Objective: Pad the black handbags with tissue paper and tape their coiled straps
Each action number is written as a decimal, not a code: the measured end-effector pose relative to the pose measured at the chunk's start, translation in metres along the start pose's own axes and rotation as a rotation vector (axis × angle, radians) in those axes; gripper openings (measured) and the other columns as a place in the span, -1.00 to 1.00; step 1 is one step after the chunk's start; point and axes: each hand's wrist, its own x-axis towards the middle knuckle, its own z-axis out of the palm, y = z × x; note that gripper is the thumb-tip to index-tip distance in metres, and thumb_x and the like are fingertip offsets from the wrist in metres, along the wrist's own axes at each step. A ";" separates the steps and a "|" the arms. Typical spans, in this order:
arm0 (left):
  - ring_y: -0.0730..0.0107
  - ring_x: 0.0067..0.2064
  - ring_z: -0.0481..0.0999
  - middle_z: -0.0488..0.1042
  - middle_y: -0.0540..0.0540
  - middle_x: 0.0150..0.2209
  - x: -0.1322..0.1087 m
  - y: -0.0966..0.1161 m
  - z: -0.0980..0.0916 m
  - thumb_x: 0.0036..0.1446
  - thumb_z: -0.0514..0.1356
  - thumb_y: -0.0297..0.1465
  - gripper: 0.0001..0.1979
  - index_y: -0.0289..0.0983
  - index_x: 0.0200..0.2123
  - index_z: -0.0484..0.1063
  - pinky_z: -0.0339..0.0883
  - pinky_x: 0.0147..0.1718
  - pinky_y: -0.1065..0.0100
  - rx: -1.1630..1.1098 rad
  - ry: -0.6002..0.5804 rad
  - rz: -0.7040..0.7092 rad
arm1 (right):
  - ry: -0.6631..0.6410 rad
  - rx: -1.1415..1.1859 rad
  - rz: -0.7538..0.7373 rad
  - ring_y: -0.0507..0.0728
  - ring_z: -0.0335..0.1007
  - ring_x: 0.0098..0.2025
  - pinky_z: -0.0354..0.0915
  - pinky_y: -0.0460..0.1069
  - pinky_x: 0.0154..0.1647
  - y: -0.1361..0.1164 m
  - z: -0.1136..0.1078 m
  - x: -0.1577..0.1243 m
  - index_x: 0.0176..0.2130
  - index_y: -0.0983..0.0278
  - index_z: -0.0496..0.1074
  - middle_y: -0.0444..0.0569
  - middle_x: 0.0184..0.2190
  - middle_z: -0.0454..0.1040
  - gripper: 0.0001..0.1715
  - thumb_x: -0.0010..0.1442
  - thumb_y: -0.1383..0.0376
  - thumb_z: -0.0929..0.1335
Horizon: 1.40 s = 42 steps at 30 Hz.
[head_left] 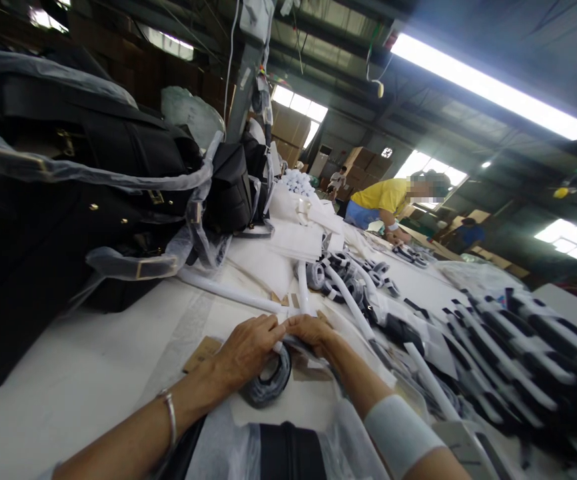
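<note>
My left hand [251, 347] and my right hand [311, 331] meet at the fingertips over the white table [93, 373]. Both have closed fingers around the end of a plastic-wrapped strap [272, 390], which lies coiled just under my left hand. Its exact end is hidden by the fingers. Nearest me, at the bottom, is a black bag [288, 450] with translucent wrapping on both sides. A brown cardboard piece [203, 353] lies left of my left hand. White wrapped strips [233, 291] run toward the hands from behind.
Black bags [118, 143] with wrapped straps are piled at the left. Coiled straps [353, 287] and white sheets [293, 240] lie ahead. Rows of black and white straps [498, 353] cover the right side. A person in yellow [378, 197] bends over the table farther off.
</note>
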 end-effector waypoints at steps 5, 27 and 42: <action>0.30 -0.05 0.44 0.44 -0.04 -0.11 -0.003 -0.006 0.010 0.11 0.17 -0.61 -0.72 -0.21 -0.13 0.34 0.34 0.00 0.29 -0.185 0.064 -0.022 | 0.188 0.024 -0.001 -0.05 0.11 -0.68 0.13 -0.14 -0.62 -0.002 0.016 0.006 -0.57 0.31 0.40 -0.19 -0.70 0.31 -0.84 0.02 0.41 0.38; 0.36 -0.29 0.41 0.43 -0.02 -0.35 -0.001 -0.019 0.013 0.19 0.15 -0.43 -0.88 -0.25 -0.42 0.37 0.23 -0.24 0.39 -0.328 0.030 -0.279 | 0.172 -0.174 -0.470 0.23 0.47 -0.09 0.32 0.08 0.01 0.016 0.038 -0.035 -0.14 0.24 0.59 -0.02 -0.17 0.60 -0.66 0.06 0.22 0.41; 0.27 -0.22 0.46 0.51 -0.04 -0.27 0.000 -0.034 -0.012 0.03 0.21 -0.35 -0.76 -0.26 -0.19 0.45 0.27 -0.23 0.35 -0.674 -0.231 -0.201 | 0.549 -0.667 -0.885 0.13 0.37 -0.29 0.19 0.02 -0.20 0.029 0.047 -0.036 -0.35 0.25 0.51 -0.06 -0.41 0.48 -0.83 0.22 0.40 0.32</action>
